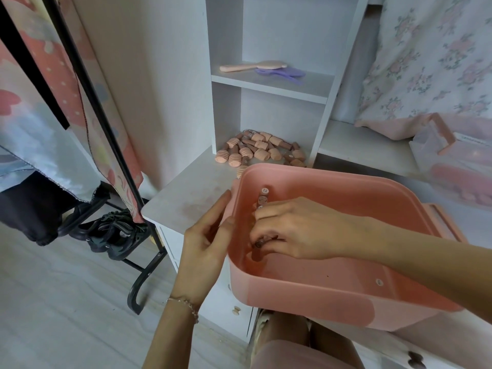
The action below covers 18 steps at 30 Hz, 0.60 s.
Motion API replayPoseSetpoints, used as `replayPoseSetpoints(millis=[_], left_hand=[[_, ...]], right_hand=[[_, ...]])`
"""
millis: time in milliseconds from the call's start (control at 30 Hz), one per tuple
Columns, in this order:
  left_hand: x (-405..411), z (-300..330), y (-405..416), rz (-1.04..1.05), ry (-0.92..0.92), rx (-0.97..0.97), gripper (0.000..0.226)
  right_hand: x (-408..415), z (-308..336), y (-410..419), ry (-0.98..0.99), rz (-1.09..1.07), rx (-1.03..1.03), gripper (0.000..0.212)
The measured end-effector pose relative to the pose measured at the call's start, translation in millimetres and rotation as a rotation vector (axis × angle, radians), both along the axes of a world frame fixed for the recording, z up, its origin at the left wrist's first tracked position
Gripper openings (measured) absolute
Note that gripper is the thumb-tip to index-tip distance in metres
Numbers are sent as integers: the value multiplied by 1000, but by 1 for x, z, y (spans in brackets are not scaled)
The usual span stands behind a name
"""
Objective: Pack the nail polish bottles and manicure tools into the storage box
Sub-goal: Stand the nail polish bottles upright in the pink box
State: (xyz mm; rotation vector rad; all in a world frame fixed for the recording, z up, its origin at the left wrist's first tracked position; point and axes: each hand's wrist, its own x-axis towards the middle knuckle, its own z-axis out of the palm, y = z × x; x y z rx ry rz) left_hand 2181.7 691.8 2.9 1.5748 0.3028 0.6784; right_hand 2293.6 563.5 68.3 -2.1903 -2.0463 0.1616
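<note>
In the head view, the pink storage box (314, 291) sits at the near edge of the white surface (186, 193), overhanging toward the person's lap. The right hand (300, 230) reaches inside it along the left wall, its fingers curled round a dark-capped nail polish bottle (259, 244) at the near end of a row; so the right grip is grasping a bottle, low in the box. The left hand (207, 241) is outside the box, with straight fingers resting against the left wall and rim, released and steadying rather than clasping.

The relation that matters next, as I judge it: the loose pile of bottles (259, 150) lies beyond the box, up and slightly left of both hands, on the surface inside the lower shelf bay. The bottles lie on their sides, long axes pointing every way. The left hand is nearer the pile and free; the right must first let go.

Counts: one box; about four bottles visible in the row inside it, with the hand hiding some; the pile holds roughly twenty, too overlapped to count exactly. On the shelf above lie one pink hairbrush (253, 65) and one purple comb (282, 73). A clear lidded case (452, 155) rests on the right. No manicure tools can be made out.
</note>
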Motion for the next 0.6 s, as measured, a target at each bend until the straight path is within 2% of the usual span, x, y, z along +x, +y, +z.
replayPoseSetpoints(millis=[600], left_hand=[[-1,1,0,1,-10,2,41]], right_hand=[[1,-9,5,-85,53,-2,16]])
